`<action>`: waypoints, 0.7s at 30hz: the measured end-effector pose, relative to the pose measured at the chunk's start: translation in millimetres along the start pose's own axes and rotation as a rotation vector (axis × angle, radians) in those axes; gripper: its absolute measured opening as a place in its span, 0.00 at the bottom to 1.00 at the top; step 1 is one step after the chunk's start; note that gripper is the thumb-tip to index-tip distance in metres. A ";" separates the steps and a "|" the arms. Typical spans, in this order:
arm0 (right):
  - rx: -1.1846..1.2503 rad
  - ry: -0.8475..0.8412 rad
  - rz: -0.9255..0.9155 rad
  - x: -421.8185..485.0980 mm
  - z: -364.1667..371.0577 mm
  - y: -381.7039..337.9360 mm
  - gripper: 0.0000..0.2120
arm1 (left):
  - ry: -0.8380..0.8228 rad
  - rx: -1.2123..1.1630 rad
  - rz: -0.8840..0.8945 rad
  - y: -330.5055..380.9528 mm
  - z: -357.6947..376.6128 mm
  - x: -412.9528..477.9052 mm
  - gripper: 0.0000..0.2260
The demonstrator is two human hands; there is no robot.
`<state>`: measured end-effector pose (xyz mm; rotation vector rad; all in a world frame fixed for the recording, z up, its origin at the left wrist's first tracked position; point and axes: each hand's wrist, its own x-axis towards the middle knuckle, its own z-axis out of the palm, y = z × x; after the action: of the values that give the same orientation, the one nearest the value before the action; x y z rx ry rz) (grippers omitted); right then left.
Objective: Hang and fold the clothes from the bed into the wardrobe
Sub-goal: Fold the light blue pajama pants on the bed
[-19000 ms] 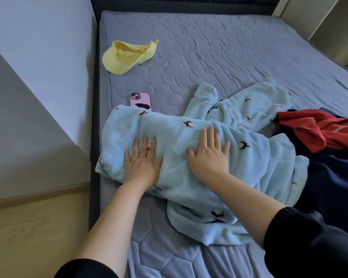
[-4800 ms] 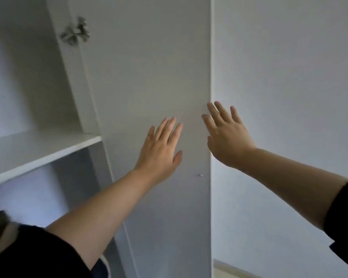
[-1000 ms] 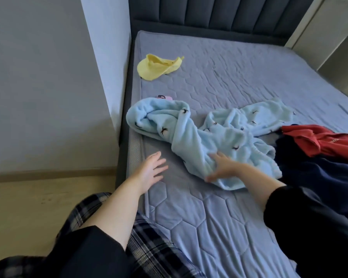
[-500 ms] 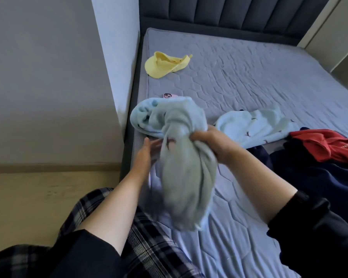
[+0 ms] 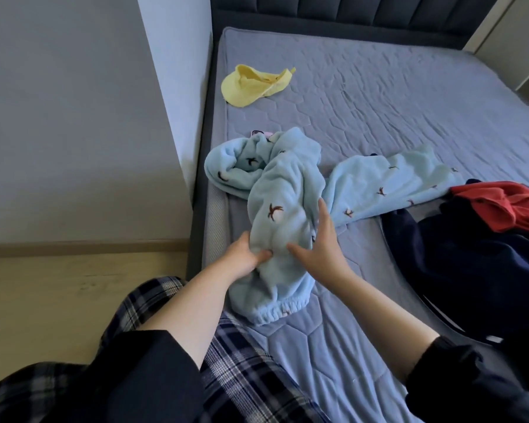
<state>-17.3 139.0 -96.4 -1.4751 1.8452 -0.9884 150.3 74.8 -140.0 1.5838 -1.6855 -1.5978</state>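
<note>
One light-blue fleece garment is lying bunched at the bed's near-left edge. The left hand is gripping it with curled fingers, and the right hand is pressing it with fingers spread. One yellow cap, one red garment and one navy garment are lying around it.

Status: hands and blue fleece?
Left hand grips blue fleece. Right hand rests flat against it. Pink phone peeks from under fleece.

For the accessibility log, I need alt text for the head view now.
A person's left hand grips a light blue fleece garment at the near edge of the mattress, while the open right hand rests against it. A yellow cap lies farther up; a red garment and navy clothes are piled at right.
</note>
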 end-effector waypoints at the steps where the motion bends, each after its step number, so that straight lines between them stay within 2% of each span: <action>1: -0.076 0.075 -0.087 -5.1 0.5 -1.9 0.44 | 0.010 0.029 -0.011 -0.5 -0.2 1.4 0.16; 2: -0.151 0.124 -0.199 -8.2 -1.1 -4.4 0.39 | 0.013 0.025 -0.034 -0.2 -1.0 1.5 0.11; 3: -0.220 0.104 -0.322 -9.0 -5.0 -6.6 0.34 | 0.026 -0.034 -0.062 -0.1 -2.0 2.2 0.08; 5: -0.359 -0.120 -0.485 -9.7 -11.2 -9.0 0.32 | 0.069 -0.234 -0.135 2.5 -3.9 2.1 0.11; 7: -0.606 -0.350 -0.556 -11.7 -13.7 -6.0 0.44 | 0.108 -0.337 -0.197 5.3 -7.7 2.5 0.13; 9: -0.858 -0.406 -0.617 -15.0 -14.7 -2.3 0.54 | 0.109 -0.374 -0.250 8.8 -12.4 1.9 0.15; 10: -0.914 -0.399 -0.627 -18.1 -14.8 -2.0 0.56 | 0.098 -0.411 -0.264 9.4 -13.1 1.3 0.16; 12: -0.870 -0.324 -0.660 -22.7 -12.5 -5.6 0.49 | 0.060 -0.456 -0.259 10.6 -14.6 -0.8 0.16; 15: -0.702 -0.158 -0.741 -19.9 -8.9 -11.6 0.27 | -0.050 -0.349 -0.176 10.8 -10.3 -6.4 0.10; 17: -0.579 -0.172 -0.639 -18.3 -8.7 -15.6 0.21 | -0.037 -0.140 -0.109 7.4 -6.2 -8.5 0.11; 19: -0.478 -0.167 -0.404 -16.2 -10.5 -18.9 0.15 | 0.051 0.047 0.017 3.9 -3.8 -9.6 0.09; 21: -0.404 -0.108 -0.189 -9.2 -12.9 -23.1 0.10 | 0.057 -0.021 0.141 6.3 -3.2 -13.9 0.08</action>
<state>-12.9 147.8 -70.1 -1.9297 1.9295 -0.6228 154.5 83.4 -127.7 1.4517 -1.7044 -1.4820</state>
